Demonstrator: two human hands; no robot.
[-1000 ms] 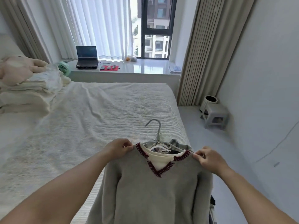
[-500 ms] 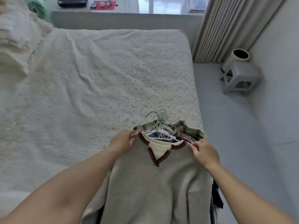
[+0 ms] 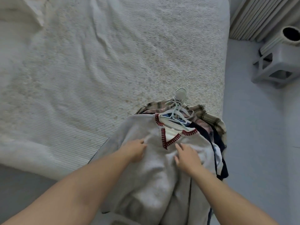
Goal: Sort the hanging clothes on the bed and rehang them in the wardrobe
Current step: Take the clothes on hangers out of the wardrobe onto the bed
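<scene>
A pile of clothes on hangers lies at the near right corner of the bed (image 3: 113, 62). On top is a grey sweater (image 3: 154, 168) with a red-stitched V-neck over a white collar. Under it show a plaid shirt (image 3: 211, 117) and dark garments (image 3: 219, 143). A bunch of pale hangers (image 3: 177, 111) sticks out at the neck end. My left hand (image 3: 134, 150) rests flat on the sweater's chest, left of the V-neck. My right hand (image 3: 186, 156) lies flat on it just right of the V-neck. Neither hand grips anything.
A grey plastic stool (image 3: 279, 65) stands on the floor to the right of the bed, with a ribbed white cylinder (image 3: 282, 38) behind it. Pleated curtains (image 3: 253, 15) hang at the top right. The floor strip (image 3: 251, 143) runs beside the bed.
The pile has been laid down on the bed. Both hands let go of the sweater's shoulders and moved down onto its chest. The camera has tilted further down.
</scene>
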